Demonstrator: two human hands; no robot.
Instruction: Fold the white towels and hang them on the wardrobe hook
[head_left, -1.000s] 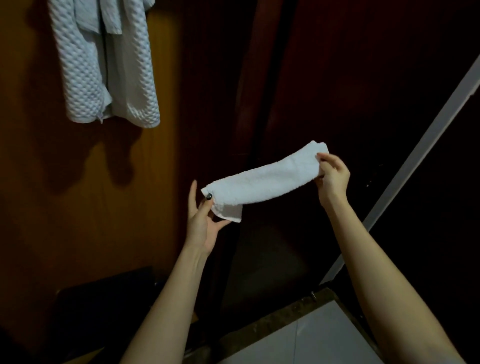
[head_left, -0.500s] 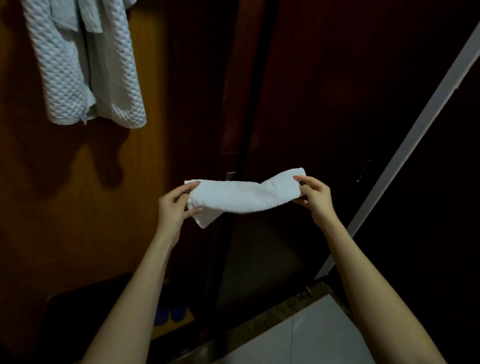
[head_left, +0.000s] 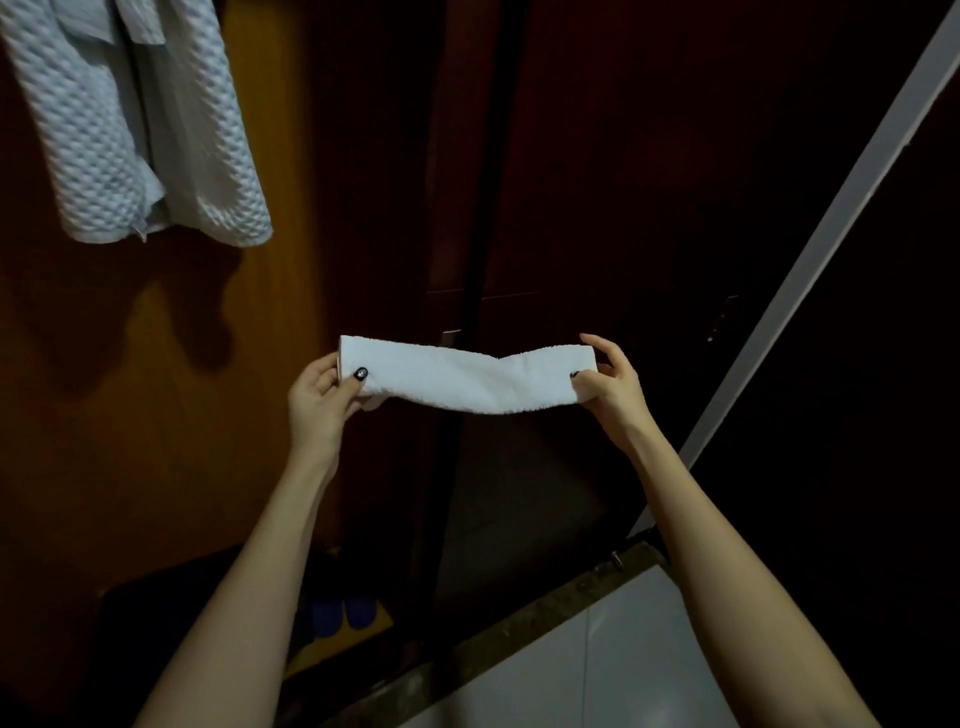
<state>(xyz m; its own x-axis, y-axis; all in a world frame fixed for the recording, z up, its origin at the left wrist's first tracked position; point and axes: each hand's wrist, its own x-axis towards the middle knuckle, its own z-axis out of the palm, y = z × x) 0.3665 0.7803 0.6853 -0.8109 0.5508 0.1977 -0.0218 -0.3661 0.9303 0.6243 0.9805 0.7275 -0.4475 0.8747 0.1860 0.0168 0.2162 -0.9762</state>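
Note:
A white towel, folded into a narrow strip, is stretched level in the air in front of the dark wardrobe doors. My left hand pinches its left end, thumb on the front. Its right end is pinched by my right hand. The strip has a slight twist near the middle. No hook is visible in the frame.
A pale quilted garment hangs at the upper left against a brown wooden panel. A grey door-frame strip runs diagonally at the right. Below lie white floor tiles, a stone threshold and blue slippers in the dark opening.
The towel has gone from tilted, right end high, to level. My left hand turned from palm-open under the end to a pinch. The view has shifted right and down.

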